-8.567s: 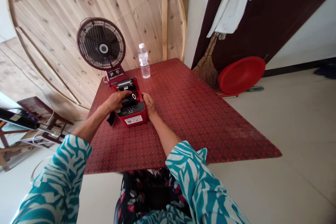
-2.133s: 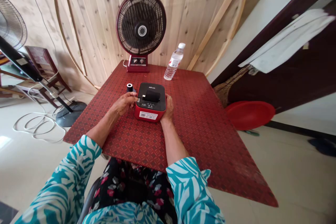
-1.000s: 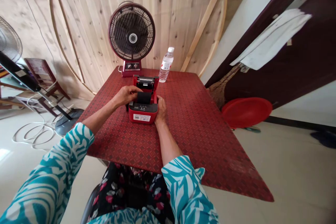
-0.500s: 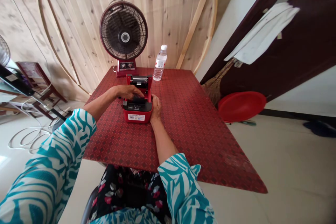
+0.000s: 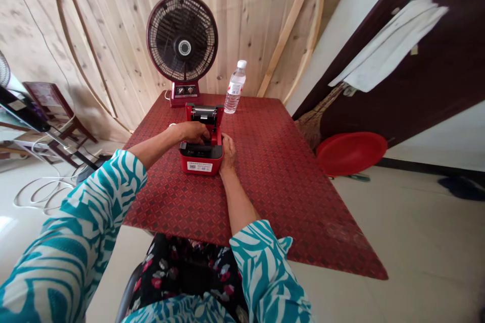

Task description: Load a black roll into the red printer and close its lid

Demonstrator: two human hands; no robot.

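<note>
A small red thermal printer (image 5: 200,157) sits near the middle of a table with a red diamond-patterned cover (image 5: 288,202), directly in front of you. Its lid (image 5: 204,113) stands open toward the far side, exposing a metal roller and leaving the compartment reachable from above.

Your left hand (image 5: 192,132) comes in from the left of the printer and hangs over that opening. Its fingers (image 5: 200,133) are curled and close together, angled down into the compartment. Their tips are hidden behind the hand, so you cannot tell whether they hold anything.

Your right hand (image 5: 228,154) is cupped against the printer's right side, with the fingers (image 5: 224,141) narrowly bunched and curled over the edge. This seems to brace the printer so it stays put while the other hand works inside.

Behind the printer stands a dark red desk fan (image 5: 182,38). A clear water bottle (image 5: 235,88) stands behind it to the right, and a red plastic basin (image 5: 350,154) leans well off to the right.
</note>
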